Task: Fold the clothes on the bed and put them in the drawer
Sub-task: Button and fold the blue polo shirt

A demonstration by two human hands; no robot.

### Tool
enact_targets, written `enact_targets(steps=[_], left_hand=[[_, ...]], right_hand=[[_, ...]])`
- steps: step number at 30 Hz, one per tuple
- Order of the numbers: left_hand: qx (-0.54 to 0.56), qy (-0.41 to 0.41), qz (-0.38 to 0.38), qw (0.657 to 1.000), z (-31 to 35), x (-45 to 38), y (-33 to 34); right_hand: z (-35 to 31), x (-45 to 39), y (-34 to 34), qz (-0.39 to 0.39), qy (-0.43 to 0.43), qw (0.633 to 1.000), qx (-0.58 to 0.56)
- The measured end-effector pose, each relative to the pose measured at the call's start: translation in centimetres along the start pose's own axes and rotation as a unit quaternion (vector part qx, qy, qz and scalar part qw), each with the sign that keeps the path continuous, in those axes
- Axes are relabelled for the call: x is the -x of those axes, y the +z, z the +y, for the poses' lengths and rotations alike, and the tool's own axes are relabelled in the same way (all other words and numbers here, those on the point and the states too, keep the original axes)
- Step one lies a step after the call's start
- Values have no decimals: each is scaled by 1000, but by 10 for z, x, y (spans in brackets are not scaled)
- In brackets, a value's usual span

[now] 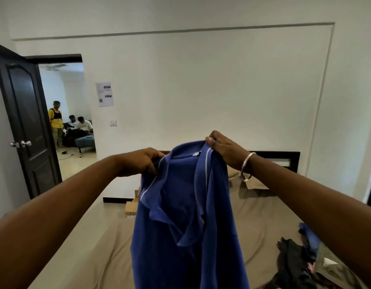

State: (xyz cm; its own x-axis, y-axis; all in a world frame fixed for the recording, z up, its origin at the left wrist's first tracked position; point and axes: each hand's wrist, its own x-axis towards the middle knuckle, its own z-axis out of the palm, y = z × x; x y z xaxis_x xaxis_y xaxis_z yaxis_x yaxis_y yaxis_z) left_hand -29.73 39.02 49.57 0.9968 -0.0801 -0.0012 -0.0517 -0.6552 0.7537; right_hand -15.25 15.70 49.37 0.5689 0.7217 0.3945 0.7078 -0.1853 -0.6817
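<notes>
A blue polo shirt (pixel 186 215) with a white-striped collar hangs in the air over the bed (pixel 80 243). My left hand (pixel 141 161) pinches its collar on the left side. My right hand (pixel 224 149), with a metal bangle on the wrist, grips the collar on the right, a little higher. The shirt's lower part drops out of view at the bottom edge. A heap of dark and blue clothes (pixel 299 259) lies on the bed at the lower right. No drawer is in view.
The bed has a tan sheet and a dark headboard (pixel 284 157) against a white wall. A small wooden item (pixel 131 207) stands beside the bed's far left. A dark door (pixel 28 122) stands open at left, with people in the room beyond.
</notes>
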Motion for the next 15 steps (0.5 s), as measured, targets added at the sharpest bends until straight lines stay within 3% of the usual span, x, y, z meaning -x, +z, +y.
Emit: enact_targets(steps=[3,5,7,9,12,15], left_hand=[[-189,22,119,974,-14,-8,-4],[-251,24,227,941,-20,-10,-2],[-258,49,290,920,-17,-11,4],[-261,58,305,914,-12,-10,9],[-191,38,252,948,-5,-8,6],[-51,27,73,996,-11,1,-5]], right_hand=[[3,0,-4,-97,27,989,-110],[8,-1,-8,-116,-11,993,-20],[14,1,-5,-97,-49,994,30],[21,2,1,-29,-54,998,-20],[35,8,18,112,-53,992,-15],[48,12,26,193,-29,981,-2]])
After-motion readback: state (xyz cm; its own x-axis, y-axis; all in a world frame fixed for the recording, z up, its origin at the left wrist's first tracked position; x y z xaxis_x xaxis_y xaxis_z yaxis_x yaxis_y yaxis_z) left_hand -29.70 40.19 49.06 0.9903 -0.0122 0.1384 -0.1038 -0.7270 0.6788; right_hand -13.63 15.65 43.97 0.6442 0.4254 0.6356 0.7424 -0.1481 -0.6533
